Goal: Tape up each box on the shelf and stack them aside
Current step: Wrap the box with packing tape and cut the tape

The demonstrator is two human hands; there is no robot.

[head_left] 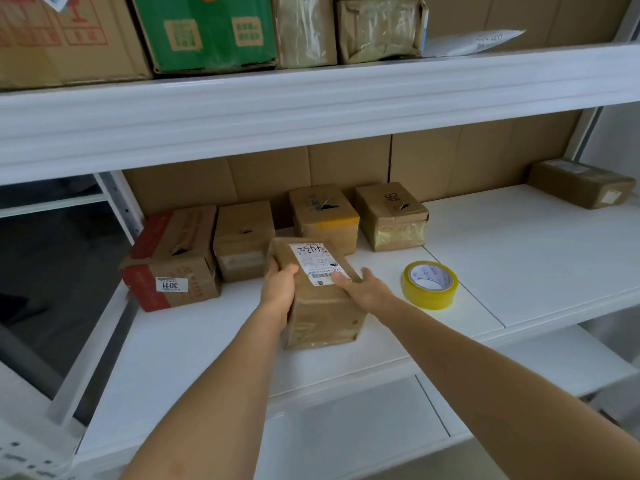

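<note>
A brown cardboard box (322, 306) with a white shipping label on top stands on the white shelf (519, 258) near its front. My left hand (278, 289) grips the box's left side. My right hand (363, 289) rests on its top right edge, thumb on the label. A roll of yellow tape (430, 284) lies flat on the shelf just right of my right hand. Behind the held box stands a row of several boxes: a red-printed one (173, 258), a plain one (242, 239), one with yellow tape (323, 216) and one wrapped in clear tape (391, 216).
A lone taped box (581, 183) sits at the far right of the shelf. The upper shelf beam (311, 105) hangs low overhead, loaded with cartons, one of them green (207, 29). Cardboard sheets line the back. A lower shelf (346, 427) lies beneath my arms.
</note>
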